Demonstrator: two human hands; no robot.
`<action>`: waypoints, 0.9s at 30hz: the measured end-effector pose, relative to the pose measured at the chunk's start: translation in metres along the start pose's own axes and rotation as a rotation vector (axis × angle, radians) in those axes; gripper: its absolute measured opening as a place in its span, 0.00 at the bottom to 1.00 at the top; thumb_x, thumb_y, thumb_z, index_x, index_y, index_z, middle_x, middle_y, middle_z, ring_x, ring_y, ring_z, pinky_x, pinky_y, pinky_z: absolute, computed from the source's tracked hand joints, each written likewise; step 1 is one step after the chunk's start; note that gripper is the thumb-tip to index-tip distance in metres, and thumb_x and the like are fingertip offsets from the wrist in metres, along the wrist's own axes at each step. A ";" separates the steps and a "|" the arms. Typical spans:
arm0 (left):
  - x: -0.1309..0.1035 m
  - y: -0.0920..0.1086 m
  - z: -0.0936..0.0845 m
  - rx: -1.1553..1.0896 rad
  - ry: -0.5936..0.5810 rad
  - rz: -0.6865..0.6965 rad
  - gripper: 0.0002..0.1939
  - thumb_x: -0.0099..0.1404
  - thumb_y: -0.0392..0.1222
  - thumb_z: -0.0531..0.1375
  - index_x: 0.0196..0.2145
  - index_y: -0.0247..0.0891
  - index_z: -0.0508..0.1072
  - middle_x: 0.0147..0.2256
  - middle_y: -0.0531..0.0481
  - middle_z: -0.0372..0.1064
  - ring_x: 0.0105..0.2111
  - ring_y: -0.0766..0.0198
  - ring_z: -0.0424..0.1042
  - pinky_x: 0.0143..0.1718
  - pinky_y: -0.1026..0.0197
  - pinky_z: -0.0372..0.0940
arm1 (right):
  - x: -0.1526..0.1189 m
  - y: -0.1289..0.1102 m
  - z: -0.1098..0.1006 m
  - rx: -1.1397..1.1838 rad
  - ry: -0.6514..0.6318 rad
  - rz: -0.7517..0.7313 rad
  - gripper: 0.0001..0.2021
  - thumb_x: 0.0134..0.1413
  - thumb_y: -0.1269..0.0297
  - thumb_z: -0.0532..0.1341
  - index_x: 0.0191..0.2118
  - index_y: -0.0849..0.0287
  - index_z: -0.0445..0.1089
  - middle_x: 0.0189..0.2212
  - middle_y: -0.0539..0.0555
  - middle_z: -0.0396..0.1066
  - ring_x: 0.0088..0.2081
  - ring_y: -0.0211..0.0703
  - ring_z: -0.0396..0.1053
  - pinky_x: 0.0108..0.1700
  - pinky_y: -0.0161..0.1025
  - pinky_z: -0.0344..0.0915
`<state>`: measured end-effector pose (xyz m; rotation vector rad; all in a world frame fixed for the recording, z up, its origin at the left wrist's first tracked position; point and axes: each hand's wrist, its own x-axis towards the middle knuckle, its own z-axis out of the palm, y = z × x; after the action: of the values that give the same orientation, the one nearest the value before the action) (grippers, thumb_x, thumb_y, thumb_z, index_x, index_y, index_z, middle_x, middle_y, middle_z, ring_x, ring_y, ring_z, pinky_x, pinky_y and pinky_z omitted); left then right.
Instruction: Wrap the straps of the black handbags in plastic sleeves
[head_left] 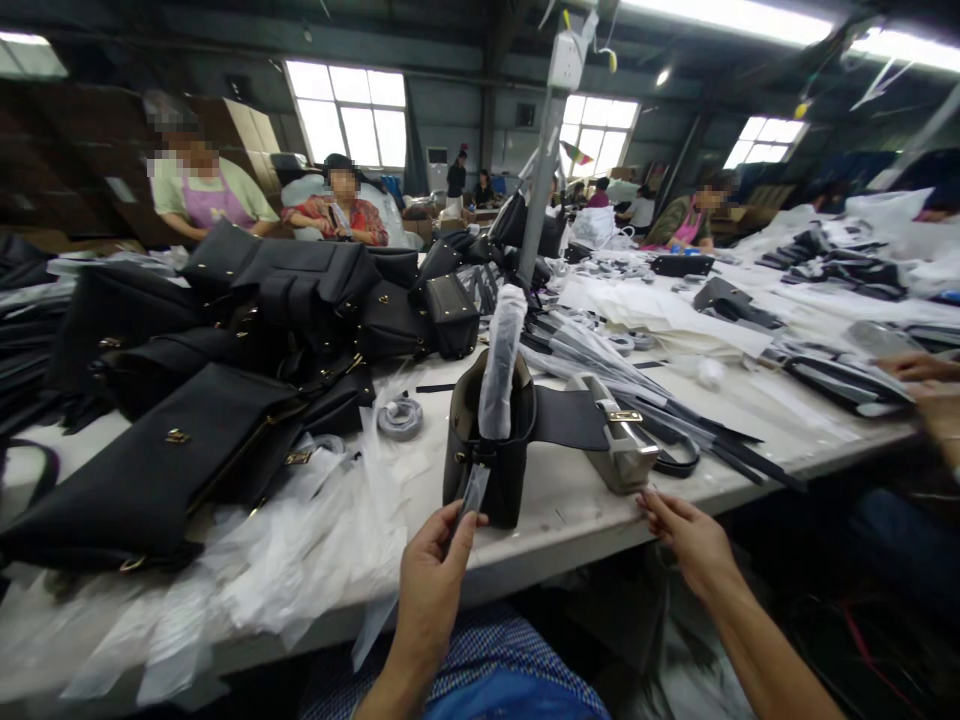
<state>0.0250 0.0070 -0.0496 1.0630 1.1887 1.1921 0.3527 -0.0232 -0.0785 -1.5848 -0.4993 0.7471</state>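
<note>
A small black handbag (506, 480) stands upright at the table's front edge, its flap (574, 418) spread out to the right. A handle wrapped in clear plastic (502, 365) rises from its opening. My left hand (431, 575) is closed on a plastic-covered strap (474, 490) at the bag's near side. Right of the flap lies a boxy grey-beige object (626, 450) with a gold clasp (624, 416). Just in front of it, my right hand (690, 540) is pinched; anything between its fingertips is too small to name.
Black bags (300, 280) are piled at left, with loose plastic film (292, 550) in front. A rolled strap (400, 417) lies left of the handbag. Wrapped straps (630, 385) spread behind it. A metal post (538, 190) rises mid-table. Another person's hand (919, 367) is at far right.
</note>
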 end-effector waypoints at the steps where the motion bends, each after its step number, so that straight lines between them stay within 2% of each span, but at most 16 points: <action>1: 0.000 -0.002 0.000 -0.016 -0.001 0.007 0.22 0.61 0.53 0.65 0.47 0.35 0.78 0.37 0.43 0.80 0.39 0.55 0.77 0.43 0.58 0.70 | -0.009 0.002 0.004 -0.019 -0.043 0.005 0.23 0.26 0.50 0.78 0.29 0.61 0.79 0.26 0.58 0.77 0.21 0.41 0.67 0.21 0.36 0.68; 4: 0.001 -0.006 0.002 -0.051 0.000 0.028 0.23 0.62 0.51 0.65 0.51 0.34 0.76 0.40 0.42 0.80 0.45 0.55 0.77 0.52 0.55 0.67 | -0.047 -0.004 0.030 -0.089 -0.289 -0.048 0.20 0.39 0.50 0.75 0.34 0.61 0.79 0.29 0.57 0.77 0.25 0.41 0.69 0.29 0.36 0.69; 7: 0.001 -0.005 0.004 -0.024 -0.008 0.041 0.23 0.63 0.50 0.64 0.52 0.33 0.75 0.41 0.42 0.80 0.46 0.54 0.77 0.54 0.53 0.67 | -0.086 -0.028 0.072 -0.124 -0.566 -0.158 0.16 0.51 0.50 0.70 0.33 0.60 0.78 0.28 0.55 0.76 0.28 0.40 0.69 0.34 0.35 0.67; 9: 0.000 -0.002 0.004 0.025 -0.005 0.063 0.22 0.64 0.49 0.64 0.52 0.34 0.75 0.43 0.42 0.79 0.46 0.53 0.77 0.54 0.52 0.67 | -0.104 -0.045 0.104 -0.117 -0.688 -0.189 0.16 0.54 0.50 0.68 0.32 0.60 0.77 0.28 0.54 0.76 0.28 0.40 0.69 0.34 0.35 0.66; 11: -0.002 0.001 0.003 0.084 -0.001 0.108 0.19 0.65 0.47 0.63 0.51 0.36 0.77 0.46 0.42 0.78 0.48 0.52 0.76 0.55 0.51 0.66 | -0.113 -0.057 0.132 -0.106 -0.738 -0.200 0.16 0.53 0.49 0.68 0.32 0.60 0.77 0.28 0.54 0.76 0.27 0.39 0.68 0.33 0.34 0.66; 14: -0.004 0.004 0.001 0.131 -0.005 0.173 0.16 0.66 0.45 0.62 0.50 0.38 0.78 0.50 0.44 0.76 0.51 0.52 0.74 0.56 0.51 0.65 | -0.112 -0.061 0.158 -0.146 -0.717 -0.189 0.19 0.50 0.47 0.69 0.29 0.61 0.75 0.24 0.54 0.75 0.25 0.39 0.67 0.29 0.34 0.64; 17: -0.006 0.005 -0.001 0.122 -0.016 0.188 0.15 0.67 0.44 0.61 0.50 0.39 0.78 0.49 0.45 0.77 0.50 0.53 0.74 0.55 0.53 0.66 | -0.105 -0.056 0.165 -0.218 -0.708 -0.154 0.21 0.48 0.45 0.69 0.27 0.62 0.74 0.22 0.53 0.74 0.23 0.38 0.67 0.26 0.33 0.63; 20: -0.007 0.006 -0.002 0.074 -0.015 0.171 0.15 0.66 0.44 0.62 0.48 0.39 0.78 0.47 0.46 0.78 0.49 0.55 0.74 0.53 0.56 0.66 | -0.099 -0.053 0.160 -0.226 -0.763 -0.150 0.22 0.47 0.44 0.69 0.28 0.62 0.75 0.21 0.53 0.74 0.24 0.39 0.67 0.27 0.34 0.63; 21: -0.008 0.007 -0.002 0.035 -0.020 0.146 0.14 0.66 0.45 0.63 0.48 0.38 0.78 0.44 0.46 0.78 0.46 0.57 0.75 0.51 0.58 0.66 | -0.099 -0.053 0.157 -0.221 -0.789 -0.152 0.22 0.47 0.44 0.69 0.29 0.62 0.76 0.22 0.53 0.74 0.25 0.39 0.68 0.28 0.34 0.63; 23: -0.009 0.007 -0.002 -0.083 -0.057 0.033 0.14 0.66 0.47 0.63 0.44 0.36 0.77 0.36 0.47 0.78 0.33 0.65 0.74 0.37 0.65 0.68 | -0.099 -0.052 0.152 -0.199 -0.842 -0.153 0.21 0.48 0.45 0.69 0.32 0.62 0.77 0.24 0.53 0.75 0.27 0.40 0.68 0.31 0.35 0.64; 25: -0.010 0.007 -0.002 -0.216 -0.128 -0.129 0.16 0.66 0.52 0.62 0.36 0.34 0.75 0.26 0.53 0.71 0.19 0.74 0.61 0.20 0.71 0.56 | -0.100 -0.049 0.148 -0.169 -0.867 -0.144 0.20 0.50 0.46 0.68 0.34 0.61 0.78 0.27 0.53 0.75 0.30 0.42 0.70 0.34 0.36 0.65; 27: -0.011 0.006 -0.002 -0.333 -0.192 -0.258 0.19 0.64 0.56 0.62 0.32 0.34 0.71 0.21 0.57 0.63 0.14 0.77 0.47 0.14 0.71 0.43 | -0.102 -0.045 0.148 -0.132 -0.865 -0.134 0.19 0.51 0.47 0.69 0.35 0.61 0.78 0.28 0.53 0.76 0.32 0.43 0.71 0.37 0.37 0.65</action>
<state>0.0225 -0.0030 -0.0427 0.7309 0.9080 1.0172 0.1808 0.0167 -0.0215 -1.2685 -1.2850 1.3081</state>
